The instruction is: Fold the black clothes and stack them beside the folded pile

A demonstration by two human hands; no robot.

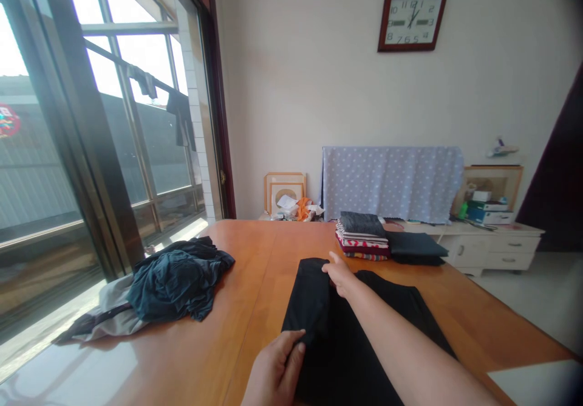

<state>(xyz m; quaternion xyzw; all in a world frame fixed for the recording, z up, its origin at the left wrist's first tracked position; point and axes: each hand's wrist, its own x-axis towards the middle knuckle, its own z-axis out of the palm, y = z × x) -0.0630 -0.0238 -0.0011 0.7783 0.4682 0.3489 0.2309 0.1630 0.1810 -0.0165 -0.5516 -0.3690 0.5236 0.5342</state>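
Observation:
A black garment lies spread on the wooden table in front of me, its left part turned over into a narrow flap. My left hand pinches the flap's near left edge between thumb and fingers. Farther up, my right hand grips the flap's far right edge, my forearm crossing over the cloth. The garment's exact kind cannot be made out, as its near end runs out of the frame.
A rumpled heap of dark and grey clothes lies at the table's left, by the window. Toward the back right stand a stack of folded clothes and a folded dark garment. A white sheet lies at the near right edge.

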